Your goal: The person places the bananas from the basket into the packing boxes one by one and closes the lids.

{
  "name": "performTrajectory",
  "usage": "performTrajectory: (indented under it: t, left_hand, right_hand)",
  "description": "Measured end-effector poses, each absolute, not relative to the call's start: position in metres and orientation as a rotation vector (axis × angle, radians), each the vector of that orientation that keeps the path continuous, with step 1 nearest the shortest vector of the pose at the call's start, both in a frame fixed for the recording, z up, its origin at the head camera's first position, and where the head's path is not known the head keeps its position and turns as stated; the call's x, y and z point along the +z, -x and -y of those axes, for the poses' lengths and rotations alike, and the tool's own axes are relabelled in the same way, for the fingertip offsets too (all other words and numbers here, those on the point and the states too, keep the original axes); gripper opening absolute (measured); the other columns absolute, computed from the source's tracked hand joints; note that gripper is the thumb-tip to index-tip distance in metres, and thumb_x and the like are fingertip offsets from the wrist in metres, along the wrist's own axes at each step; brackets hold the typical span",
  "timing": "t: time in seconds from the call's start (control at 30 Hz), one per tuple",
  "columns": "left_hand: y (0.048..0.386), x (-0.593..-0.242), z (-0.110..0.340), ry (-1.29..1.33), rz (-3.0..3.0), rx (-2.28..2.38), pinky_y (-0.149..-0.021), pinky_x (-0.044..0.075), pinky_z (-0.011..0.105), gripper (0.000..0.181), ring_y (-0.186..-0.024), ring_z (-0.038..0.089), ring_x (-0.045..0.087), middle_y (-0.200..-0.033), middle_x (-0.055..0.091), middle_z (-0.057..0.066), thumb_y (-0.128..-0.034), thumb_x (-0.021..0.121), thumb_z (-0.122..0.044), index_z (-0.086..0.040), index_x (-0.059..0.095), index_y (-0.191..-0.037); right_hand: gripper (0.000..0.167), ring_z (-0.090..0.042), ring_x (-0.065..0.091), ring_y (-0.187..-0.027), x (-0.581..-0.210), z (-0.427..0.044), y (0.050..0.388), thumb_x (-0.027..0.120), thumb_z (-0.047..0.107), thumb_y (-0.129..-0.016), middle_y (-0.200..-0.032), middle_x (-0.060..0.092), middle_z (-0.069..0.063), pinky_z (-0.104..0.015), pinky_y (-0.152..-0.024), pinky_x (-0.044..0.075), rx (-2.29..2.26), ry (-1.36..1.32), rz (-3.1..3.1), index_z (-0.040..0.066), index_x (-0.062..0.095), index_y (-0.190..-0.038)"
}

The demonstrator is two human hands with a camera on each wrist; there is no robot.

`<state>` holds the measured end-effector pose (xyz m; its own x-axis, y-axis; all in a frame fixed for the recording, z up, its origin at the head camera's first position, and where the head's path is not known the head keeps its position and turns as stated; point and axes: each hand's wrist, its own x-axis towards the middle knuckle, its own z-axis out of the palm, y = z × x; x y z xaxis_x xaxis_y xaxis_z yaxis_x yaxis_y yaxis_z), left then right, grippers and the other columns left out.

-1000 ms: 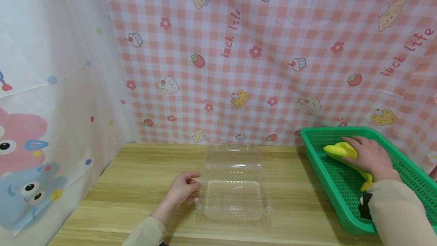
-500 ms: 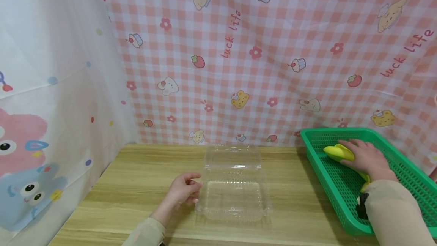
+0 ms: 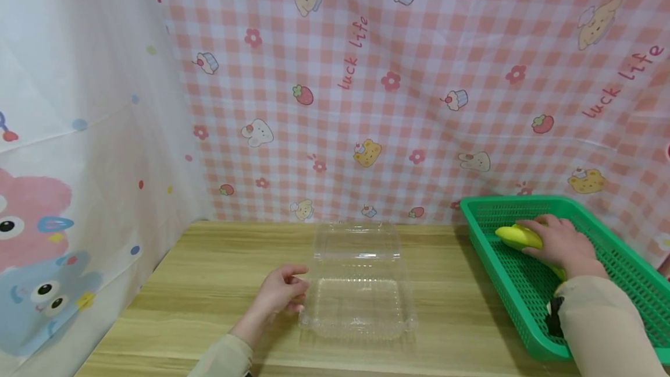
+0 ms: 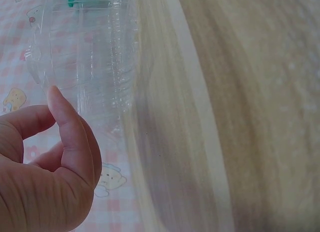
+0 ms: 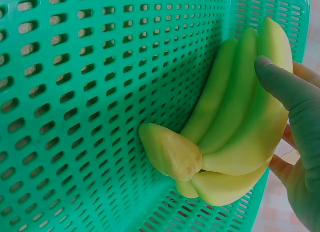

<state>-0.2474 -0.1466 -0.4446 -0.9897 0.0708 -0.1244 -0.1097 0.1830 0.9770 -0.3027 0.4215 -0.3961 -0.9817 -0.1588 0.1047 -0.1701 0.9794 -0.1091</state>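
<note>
In the head view my right hand (image 3: 565, 243) is inside the green plastic basket (image 3: 502, 301), gripping a bunch of yellow-green bananas (image 3: 518, 236). The right wrist view has the thumb lying over one banana (image 5: 245, 137) and the fingers round the far side. The bunch's stem end points away from the hand. My left hand (image 3: 285, 290) is at the left edge of a clear plastic clamshell box (image 3: 361, 301), its lid (image 3: 357, 240) folded back. Seen from the left wrist, thumb and fingertips pinch the box's (image 4: 85, 52) thin edge.
Both box and basket stand on a wood-grain table (image 3: 220, 260). Behind it hangs a pink checked cloth (image 3: 335, 115), with a white printed cloth (image 3: 104, 132) on the left. A small black object (image 3: 555, 316) shows by the right cuff.
My right hand has shifted slightly to the left and down on the bananas, covering more of them. The left hand and the clear box have stayed in place.
</note>
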Motion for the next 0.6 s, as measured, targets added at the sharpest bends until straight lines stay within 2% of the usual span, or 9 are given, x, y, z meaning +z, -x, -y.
performTrajectory:
  t: [0.33, 0.6]
  left_hand:
    - [0.2485, -0.447, 0.1478, 0.042, -2.303, 1.921, -0.051, 0.055, 0.026, 0.043, -0.065, 0.018, 0.054, -0.086, 0.052, 0.009, -0.0907, 0.065, 0.003, 0.009, 0.054, -0.132]
    - [0.2473, -0.4439, 0.1479, 0.03, -2.286, 1.928, -0.051, 0.056, 0.026, 0.044, -0.066, 0.017, 0.054, -0.087, 0.052, 0.009, -0.0911, 0.064, 0.003, 0.01, 0.053, -0.133]
  right_hand:
    - [0.068, -0.053, 0.045, -0.104, -0.3955, -0.4207, 0.3004, 0.077, 0.036, -0.085, -0.126, 0.042, -0.035, -0.064, -0.065, 0.049, 0.176, -0.269, 3.062, 0.009, 0.049, -0.141]
    - [0.065, -0.051, 0.048, -0.1, -0.3935, -0.4193, 0.2997, 0.078, 0.03, -0.084, -0.121, 0.046, -0.034, -0.057, -0.062, 0.05, 0.168, -0.297, 3.049, 0.008, 0.051, -0.139]
